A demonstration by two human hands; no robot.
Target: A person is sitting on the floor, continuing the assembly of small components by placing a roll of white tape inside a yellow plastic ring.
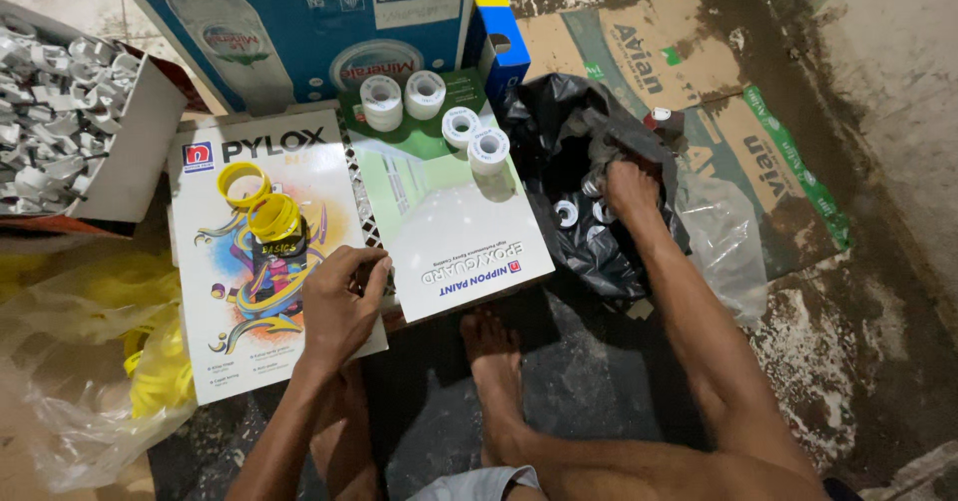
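Head view, looking down at a person seated on the floor (pixel 599 381). The right hand (pixel 629 190) reaches into a black plastic bag (pixel 599 251) that holds several small white tape rolls (pixel 567 213); its fingers are curled down among them, but whether they are clamped on a roll cannot be told, since the fingertips are hidden by the hand itself. The left hand (pixel 341 306) rests palm down on the edge of two glossy paint brochures (pixel 249 291) laid flat as a work surface, its fingers loosely together and holding nothing. Four finished white rolls (pixel 426 95) stand upright on the green-and-white brochure (pixel 449 222), well apart from the left hand. A yellow ring (pixel 243 184) and a yellow spool cover (pixel 274 218) sit on the colourful brochure, just above the left hand. A carton of white plastic parts (pixel 60 112) stands at the left, a clear bag of yellow parts (pixel 150 361) lies below it, and a blue cardboard box (pixel 299 22) stands behind. The step in hand appears to be fetching a fresh roll from the bag; the next move would call for a firm pinch on one roll and carrying it across to the yellow pieces near the left hand.
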